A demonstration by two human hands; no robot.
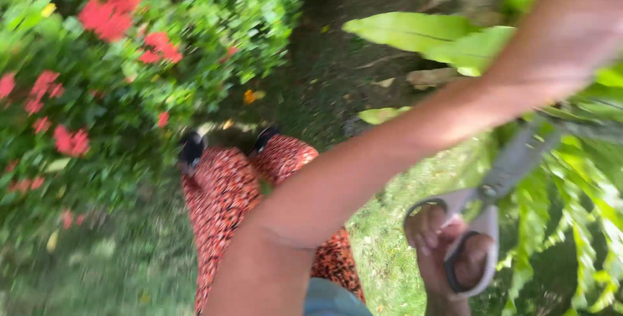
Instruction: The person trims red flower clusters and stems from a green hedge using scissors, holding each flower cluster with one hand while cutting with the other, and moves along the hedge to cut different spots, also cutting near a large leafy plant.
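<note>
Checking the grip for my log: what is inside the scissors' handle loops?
Fingers of the right hand fill both loops of the scissors. The blade tips are hidden among fern leaves.

A flowering bush [97, 63] fills the upper left of the frame; scissors [483, 218] sit lower right, among fern fronds [577, 186]; grass [389, 257] lies between, below bare soil [337, 50].

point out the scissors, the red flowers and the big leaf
scissors [491, 194]: head view, on the pivot where the grey handles meet
red flowers [107, 14]: head view, on the top cluster of the bush
big leaf [415, 32]: head view, on the middle of the blade
</note>
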